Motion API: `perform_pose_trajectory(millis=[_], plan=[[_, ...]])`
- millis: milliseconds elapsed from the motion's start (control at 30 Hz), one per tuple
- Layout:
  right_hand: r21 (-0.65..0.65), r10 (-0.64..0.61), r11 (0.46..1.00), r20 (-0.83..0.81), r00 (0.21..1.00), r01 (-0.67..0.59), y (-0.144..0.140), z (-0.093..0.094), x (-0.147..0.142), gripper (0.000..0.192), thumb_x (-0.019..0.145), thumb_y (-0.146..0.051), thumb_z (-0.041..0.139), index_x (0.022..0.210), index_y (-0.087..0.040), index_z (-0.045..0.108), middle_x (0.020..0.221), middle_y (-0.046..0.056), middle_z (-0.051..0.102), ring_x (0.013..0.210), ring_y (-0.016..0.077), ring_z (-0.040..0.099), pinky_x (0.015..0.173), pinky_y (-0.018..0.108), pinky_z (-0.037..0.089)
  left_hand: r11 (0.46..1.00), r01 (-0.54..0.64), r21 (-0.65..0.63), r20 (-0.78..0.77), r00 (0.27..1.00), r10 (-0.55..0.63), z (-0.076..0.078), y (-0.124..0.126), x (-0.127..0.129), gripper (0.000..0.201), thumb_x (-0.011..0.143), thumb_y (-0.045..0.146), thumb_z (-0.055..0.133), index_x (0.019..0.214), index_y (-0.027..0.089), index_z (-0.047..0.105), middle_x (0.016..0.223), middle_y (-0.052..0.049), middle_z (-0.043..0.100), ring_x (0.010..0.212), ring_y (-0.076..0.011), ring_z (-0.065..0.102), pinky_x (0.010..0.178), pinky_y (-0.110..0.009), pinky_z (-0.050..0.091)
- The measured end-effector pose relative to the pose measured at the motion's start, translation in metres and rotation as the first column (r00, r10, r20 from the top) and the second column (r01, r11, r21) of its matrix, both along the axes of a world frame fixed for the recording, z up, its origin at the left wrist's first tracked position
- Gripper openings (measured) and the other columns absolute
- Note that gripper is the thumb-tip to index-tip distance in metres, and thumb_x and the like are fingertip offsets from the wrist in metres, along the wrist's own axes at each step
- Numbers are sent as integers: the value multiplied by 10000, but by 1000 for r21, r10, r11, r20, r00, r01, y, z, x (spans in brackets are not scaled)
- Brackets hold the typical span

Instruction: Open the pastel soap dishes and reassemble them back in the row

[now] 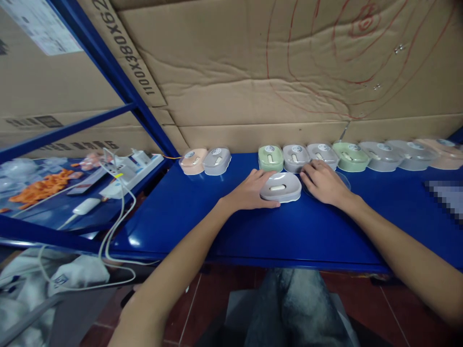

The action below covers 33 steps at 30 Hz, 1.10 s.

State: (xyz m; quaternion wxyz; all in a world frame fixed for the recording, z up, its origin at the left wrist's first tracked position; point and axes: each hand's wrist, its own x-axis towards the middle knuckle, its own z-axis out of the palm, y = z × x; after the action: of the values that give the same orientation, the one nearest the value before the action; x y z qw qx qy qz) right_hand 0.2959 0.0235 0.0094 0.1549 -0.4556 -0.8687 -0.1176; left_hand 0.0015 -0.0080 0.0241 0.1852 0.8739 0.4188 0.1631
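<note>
A grey plastic dish, like an open soap box (291, 193), rests on the blue shelf right in front of me, with a short white oblong piece in its middle. My left hand (249, 192) grips its left end, thumb along the near side and fingers behind. Just to the right, my right hand (323, 184) curves over a clear lid (344, 180), its fingers partly bent around it. The palm hides most of that lid, so how firmly it is gripped is hard to see.
Behind my hands, a row of lidded boxes lines the cardboard wall, among them a green box (271, 156), a grey box (217, 161) and a peach box (193, 161). Leftward lie orange pieces (47, 188), a power strip (144, 171) and white cables (115, 217) beyond a blue frame post.
</note>
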Motion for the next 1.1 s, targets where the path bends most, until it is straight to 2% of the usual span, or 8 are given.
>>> perform_pose_trajectory(millis=[133,333,467,700,867,1000,1100], plan=[[17,-21,1000,-28,999,21,-4,4,-3,418,1116,-375,324,1076,-165,683,1021,180,684,1042,364,656,1036,549,513,1000,-6,1,0,1000,6,0,0,0,1024,812,706,821,1650,277,420,1511,-146,543,1447,-430,446,1239,-597,352],[-37,-129,991,-107,986,125,-10,11,-5,400,1089,-464,410,1083,-166,677,1083,181,669,914,340,678,838,481,544,1000,-6,0,30,1000,6,3,-3,0,981,816,648,843,1639,303,436,1474,-127,564,1379,-396,487,1193,-560,414],[-51,-153,988,-121,981,148,-13,15,-5,409,1091,-454,395,1051,-172,688,1091,177,679,909,336,684,798,454,519,1000,-3,2,6,1000,3,5,-5,1,989,836,641,829,1651,256,423,1461,-145,555,1363,-387,490,1193,-547,419],[-92,-144,986,-81,986,136,-13,15,-7,419,1112,-412,370,1121,-163,707,1103,170,704,979,326,698,832,425,506,1000,-7,11,13,1000,6,3,-4,1,951,832,646,831,1628,299,445,1446,-127,574,1348,-397,510,1180,-564,421],[-73,-50,996,-57,997,46,-8,12,-6,467,1129,-370,323,1039,-159,730,1017,174,733,1013,338,695,931,455,521,1000,-20,12,25,999,20,1,-3,1,965,810,668,838,1617,300,459,1433,-130,585,1369,-411,495,1204,-576,391],[-66,-30,998,-91,995,24,-7,15,-3,585,1149,-444,243,994,-172,738,951,167,738,966,345,697,929,494,527,1000,-12,-8,43,999,12,1,-3,0,953,811,662,837,1621,338,452,1474,-115,573,1388,-407,482,1211,-585,384],[-88,-26,996,-151,988,13,-8,24,4,560,1131,-554,327,1008,-191,735,972,157,749,1015,357,699,931,504,536,1000,-7,-22,62,998,8,1,-2,-1,962,808,652,843,1628,349,441,1498,-107,567,1404,-407,469,1220,-591,372]])
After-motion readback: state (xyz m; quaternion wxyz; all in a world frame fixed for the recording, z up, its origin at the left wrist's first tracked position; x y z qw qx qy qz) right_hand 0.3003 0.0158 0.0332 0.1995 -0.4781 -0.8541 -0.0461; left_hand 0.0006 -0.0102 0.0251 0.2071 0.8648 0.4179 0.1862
